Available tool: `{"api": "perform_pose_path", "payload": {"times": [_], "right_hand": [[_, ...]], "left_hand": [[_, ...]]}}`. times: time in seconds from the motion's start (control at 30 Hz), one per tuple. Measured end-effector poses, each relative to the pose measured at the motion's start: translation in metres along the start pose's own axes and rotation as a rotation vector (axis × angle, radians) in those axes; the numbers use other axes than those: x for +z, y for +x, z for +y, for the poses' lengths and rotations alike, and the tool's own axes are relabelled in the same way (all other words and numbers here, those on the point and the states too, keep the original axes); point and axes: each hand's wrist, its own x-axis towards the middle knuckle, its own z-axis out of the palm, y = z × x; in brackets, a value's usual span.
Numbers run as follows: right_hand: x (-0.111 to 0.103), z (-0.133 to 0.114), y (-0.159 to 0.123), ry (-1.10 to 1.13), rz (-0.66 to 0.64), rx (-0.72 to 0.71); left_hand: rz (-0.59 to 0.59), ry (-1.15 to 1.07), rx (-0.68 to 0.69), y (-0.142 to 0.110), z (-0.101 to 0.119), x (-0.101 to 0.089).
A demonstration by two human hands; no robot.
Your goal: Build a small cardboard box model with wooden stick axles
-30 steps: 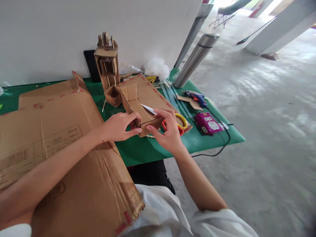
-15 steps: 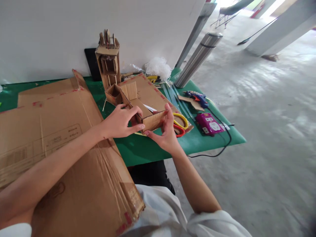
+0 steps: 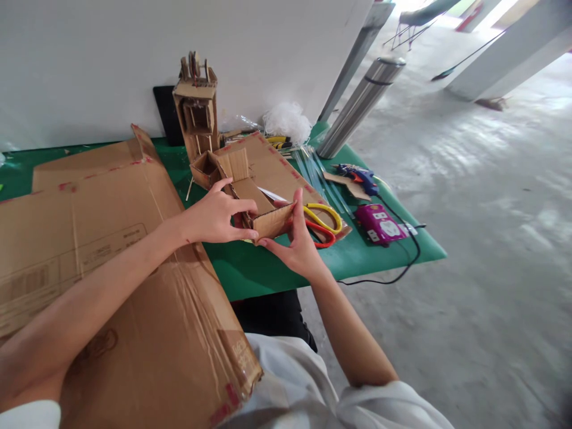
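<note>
Since one second ago, fingers of the right hand [image 3: 298,243] have shifted from over the front wall to its right end. Bare green strip of the counter [image 3: 243,277] lies between the cardboard tray [image 3: 273,222], at frame centre, and the counter's front edge; scissors [image 3: 328,208] crowd its right side. Printing on the big carton [image 3: 111,286], at left, is too blurred to read. The tray is plain brown, with ribbed cut edges. Left hand [image 3: 210,217] grips its near left corner; right hand grasps the right end.
</note>
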Motion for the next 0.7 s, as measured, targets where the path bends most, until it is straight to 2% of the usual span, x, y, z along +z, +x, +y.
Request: {"api": "perform_pose_path", "payload": {"times": [0.3, 0.7], "right_hand": [[0.0002, 0.0011, 0.0018, -0.007, -0.018, -0.002], [-0.0033, 0.0012, 0.0054, -0.013, 0.010, -0.002]], "left_hand": [[-0.011, 0.010, 0.003, -0.0004, -0.0021, 0.0029], [0.062, 0.076, 0.017, 0.0004, 0.0029, 0.0019]]}}
